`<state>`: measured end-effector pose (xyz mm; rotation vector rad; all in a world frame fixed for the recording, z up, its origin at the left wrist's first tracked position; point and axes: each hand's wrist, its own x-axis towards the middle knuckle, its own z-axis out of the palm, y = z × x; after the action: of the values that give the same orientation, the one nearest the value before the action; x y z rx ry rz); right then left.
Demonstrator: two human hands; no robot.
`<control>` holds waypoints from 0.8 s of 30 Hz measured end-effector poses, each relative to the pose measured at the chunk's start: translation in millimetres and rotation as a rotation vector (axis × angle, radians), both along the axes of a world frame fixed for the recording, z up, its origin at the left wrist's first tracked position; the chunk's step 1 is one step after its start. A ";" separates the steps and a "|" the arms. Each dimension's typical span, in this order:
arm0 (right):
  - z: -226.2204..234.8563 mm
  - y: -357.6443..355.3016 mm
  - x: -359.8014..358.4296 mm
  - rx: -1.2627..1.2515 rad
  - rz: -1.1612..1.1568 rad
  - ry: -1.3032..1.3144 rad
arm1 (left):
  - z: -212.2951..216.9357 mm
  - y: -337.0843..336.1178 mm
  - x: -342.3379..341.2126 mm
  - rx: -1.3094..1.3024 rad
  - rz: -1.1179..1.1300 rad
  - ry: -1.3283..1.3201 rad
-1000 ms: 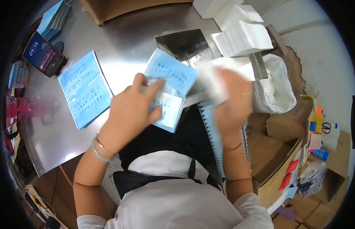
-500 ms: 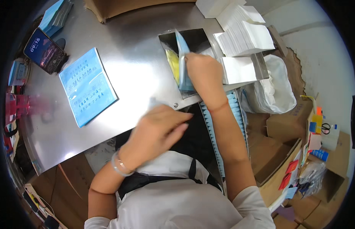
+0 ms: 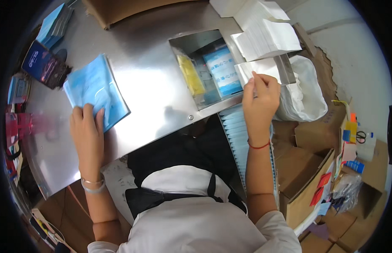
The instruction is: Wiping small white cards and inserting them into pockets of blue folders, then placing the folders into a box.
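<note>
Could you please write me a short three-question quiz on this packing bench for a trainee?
1. True or false: the left hand rests on the blue packets.
2. What does the right hand pinch? A) white sheet B) scissors C) tape
3. What surface is the steel table top: shiny or matte?

Key: 1 true. 2 A, the white sheet beside the metal bin. 3 shiny.

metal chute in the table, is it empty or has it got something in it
Not empty. The metal chute holds a blue packet lying flat and a yellow piece along its left wall; the right hand is beside its right edge.
</note>
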<state>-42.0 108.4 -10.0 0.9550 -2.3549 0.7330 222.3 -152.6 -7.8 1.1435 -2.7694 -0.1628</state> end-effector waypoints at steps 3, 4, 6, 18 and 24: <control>-2.7 8.1 -8.0 0.046 -0.007 0.057 | 7.6 25.1 -38.2 -0.188 -0.162 0.260; -0.5 9.9 -8.6 0.041 0.001 0.053 | 8.8 44.1 -50.5 -0.134 -0.323 0.384; 1.3 11.6 -11.1 0.039 0.081 -0.010 | -1.7 80.0 -72.9 0.187 -0.521 0.389; 18.7 -30.0 73.9 0.177 0.729 -0.149 | -1.9 70.1 -68.2 -0.001 -0.529 0.240; -8.7 -64.1 52.1 0.221 0.499 0.070 | -4.6 74.7 -68.6 0.140 -0.451 0.347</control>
<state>10.2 44.3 -18.7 1.6712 -2.1834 0.6081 153.8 -77.9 -12.4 0.4359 -2.6752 -0.5515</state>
